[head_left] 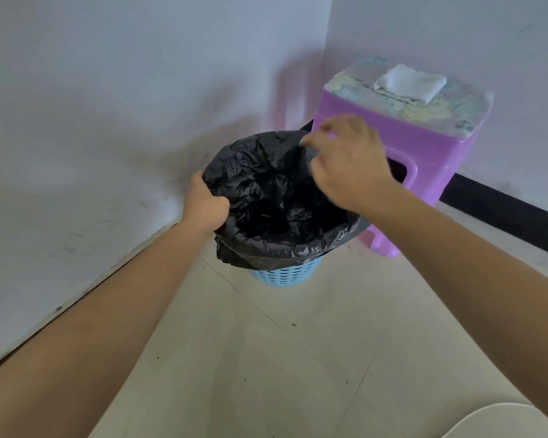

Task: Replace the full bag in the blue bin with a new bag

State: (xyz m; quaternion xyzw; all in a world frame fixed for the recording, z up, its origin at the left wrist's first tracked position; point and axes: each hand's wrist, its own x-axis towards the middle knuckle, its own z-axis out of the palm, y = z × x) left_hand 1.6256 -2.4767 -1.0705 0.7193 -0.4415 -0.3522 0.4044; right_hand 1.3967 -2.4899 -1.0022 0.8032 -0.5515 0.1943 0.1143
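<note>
Both hands work the black bag [266, 184] lining the blue bin [285, 275]: left hand [204, 202] fingers clench its rim, right hand [345, 159] fingers pinch the far edge.

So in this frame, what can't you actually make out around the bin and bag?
All in the head view:
- Bin: only a low strip of blue wall shows; the bag drapes over the rest.
- Bag's bottom: too dark to tell what it holds.
- Right hand: motion-blurred, and covers the bag's far rim, so its grip is unclear.
- Stool: hand and bag hide its near side.
</note>
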